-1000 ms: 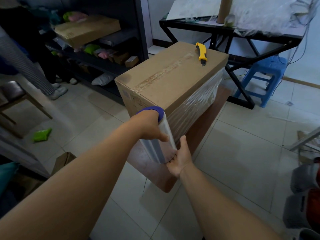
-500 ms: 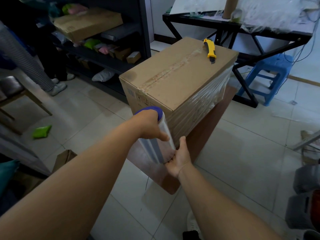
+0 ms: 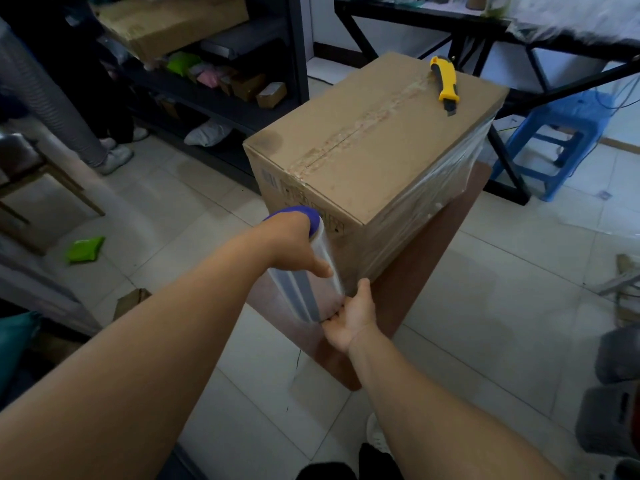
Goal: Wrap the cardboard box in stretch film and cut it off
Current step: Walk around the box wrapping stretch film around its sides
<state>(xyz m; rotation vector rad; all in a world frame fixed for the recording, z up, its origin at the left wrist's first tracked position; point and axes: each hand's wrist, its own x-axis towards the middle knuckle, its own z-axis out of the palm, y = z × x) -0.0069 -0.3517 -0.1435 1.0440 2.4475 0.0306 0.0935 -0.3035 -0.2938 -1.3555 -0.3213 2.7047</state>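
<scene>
A brown cardboard box (image 3: 374,147) stands on a low brown board (image 3: 429,271). Clear stretch film (image 3: 433,202) covers its right side. A yellow utility knife (image 3: 445,83) lies on the box top near the far edge. At the box's near corner I hold a roll of stretch film (image 3: 304,289) upright. My left hand (image 3: 294,244) grips the roll's top end, beside its purple cap (image 3: 304,216). My right hand (image 3: 351,318) holds the bottom end, fingers curled under it. Film runs from the roll onto the corner.
Dark shelving (image 3: 221,64) with boxes and packets stands at the left. A black table (image 3: 519,36) and a blue plastic stool (image 3: 561,133) are behind the box. A person's legs (image 3: 104,143) stand far left. A green packet (image 3: 85,249) lies on the tiled floor.
The view has shifted left around the box's near corner, with the roll and both hands staying at that corner. More of the box's left end face shows now.
</scene>
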